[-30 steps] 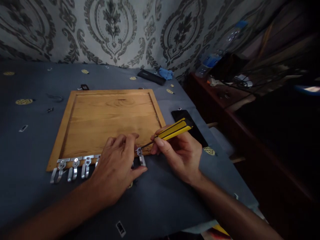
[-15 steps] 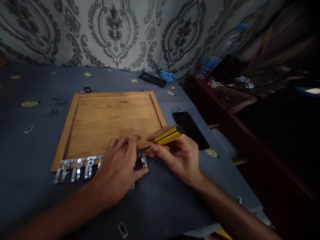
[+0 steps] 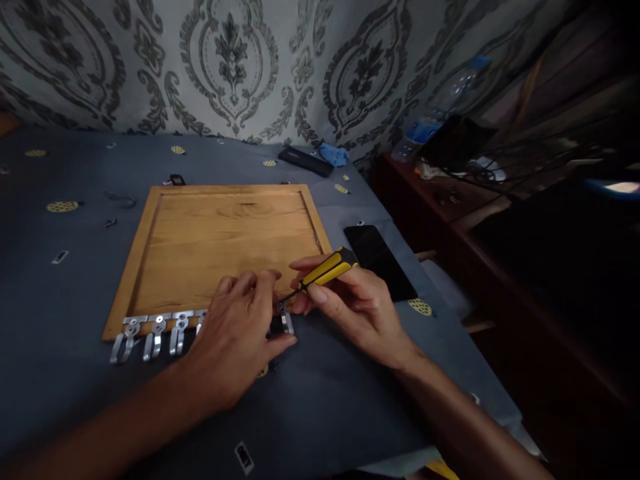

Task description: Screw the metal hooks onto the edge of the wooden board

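A framed wooden board [image 3: 230, 230] lies flat on the cloth-covered table, with a metal hook rail [image 3: 165, 320] along its near edge. My left hand [image 3: 237, 337] covers the rail's middle, fingers curved over the board and thumb below the rail, holding it against the edge. Between the thumb and fingertips, the rightmost hook [image 3: 287, 322] stays visible. My right hand [image 3: 357, 307] is closed around a yellow and black screwdriver [image 3: 327, 270], tilted with its shaft pointing down-left. The shaft's tip meets the rail's right end; the screw itself is too small to make out.
Right of the board lies a black phone [image 3: 380, 260]. A dark case [image 3: 306, 161] and blue cloth [image 3: 334, 155] lie at the back. Small metal bits [image 3: 110, 223] are on the left. A plastic bottle [image 3: 417, 133] and cables stand on the reddish-brown furniture [image 3: 400, 183].
The screwdriver handle and my right hand have shifted slightly left, with the fingers repositioned on the handle. My left hand and the board stay nearly the same.
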The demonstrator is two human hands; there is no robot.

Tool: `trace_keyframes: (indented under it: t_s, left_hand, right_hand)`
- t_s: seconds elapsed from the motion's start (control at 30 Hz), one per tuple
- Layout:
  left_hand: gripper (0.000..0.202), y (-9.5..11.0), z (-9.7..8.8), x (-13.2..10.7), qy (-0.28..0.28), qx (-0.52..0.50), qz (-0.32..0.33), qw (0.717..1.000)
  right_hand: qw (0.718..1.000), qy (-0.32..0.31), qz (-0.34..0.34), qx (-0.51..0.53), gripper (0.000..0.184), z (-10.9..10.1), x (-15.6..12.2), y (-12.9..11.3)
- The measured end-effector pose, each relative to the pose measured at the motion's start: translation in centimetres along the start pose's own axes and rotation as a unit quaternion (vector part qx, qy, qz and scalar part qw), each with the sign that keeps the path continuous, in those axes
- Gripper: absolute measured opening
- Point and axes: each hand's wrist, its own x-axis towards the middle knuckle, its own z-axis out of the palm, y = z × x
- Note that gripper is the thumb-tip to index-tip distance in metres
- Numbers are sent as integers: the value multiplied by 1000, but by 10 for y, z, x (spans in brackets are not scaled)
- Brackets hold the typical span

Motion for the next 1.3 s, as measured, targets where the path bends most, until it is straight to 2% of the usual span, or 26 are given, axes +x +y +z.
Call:
trace_keyframes:
  t_s: [0.17,0.4,0.53,0.63,0.73,0.8,1.0,1.3]
  left_hand:
    - [68,0,0,-1,3,-9,-2,1000]
    - [68,-1,0,0,6,-5,7,1000]
    - [69,-1,1,-1,9,-6,5,1000]
    - [69,-1,0,-1,5,-8,5,1000]
    - [70,-1,-1,-1,-1,-10,-1,1000]
    - [69,0,-1,-1,-10,-10,-7,1000]
    - [67,0,-2,0,-13,-12,-17,1000]
    - [71,0,-1,-1,-6,-5,-10,1000]
  right_hand:
    - [999,5,-30,-35,14,-1,2,4]
    - [984,96,-60,-134,20,8,-2,9]
    - [975,113,-75,-176,26,12,-2,9]
    - [976,120,-73,-166,22,12,-3,9]
    - [974,176,-95,-106,9,11,-7,9]
    - [970,207,-100,-76,8,10,-9,9]
    - [973,188,-44,-125,15,8,-10,10]
    - [972,167,-63,-151,13,9,-9,14]
